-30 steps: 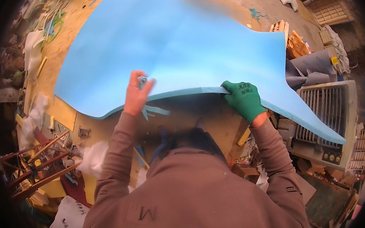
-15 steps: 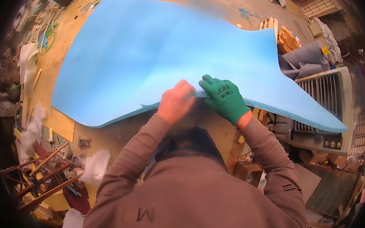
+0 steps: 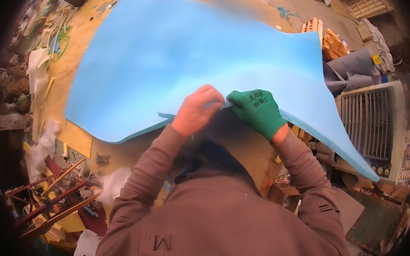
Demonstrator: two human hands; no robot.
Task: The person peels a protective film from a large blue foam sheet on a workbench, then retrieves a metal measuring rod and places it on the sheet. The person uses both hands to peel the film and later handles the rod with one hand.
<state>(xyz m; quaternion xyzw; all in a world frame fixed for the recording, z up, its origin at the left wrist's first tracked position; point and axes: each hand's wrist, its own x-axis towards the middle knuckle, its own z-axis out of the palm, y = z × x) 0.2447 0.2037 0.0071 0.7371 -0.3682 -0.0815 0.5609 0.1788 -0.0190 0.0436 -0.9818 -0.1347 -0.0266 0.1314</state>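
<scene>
A large light-blue foam sheet spreads out in front of me, its surface bending in soft waves. My bare left hand is closed on its near edge, fingers pinched together. Close to its right, my right hand, in a green work glove, also grips that edge. A short piece of the edge shows between the two hands. Beside my left wrist a narrow flap stands out from the edge. The sheet's right corner hangs down in a point. My palms hide part of the edge.
At right stands a beige slatted unit, with a grey roll behind it. Boxes lie below my right arm. A dark red metal frame and crumpled white wrap lie at lower left.
The sheet's right corner has dropped lower. My hands have drawn slightly apart along the edge, still gripping it. The flap by my left wrist stands out more. The whole view has shifted slightly.
</scene>
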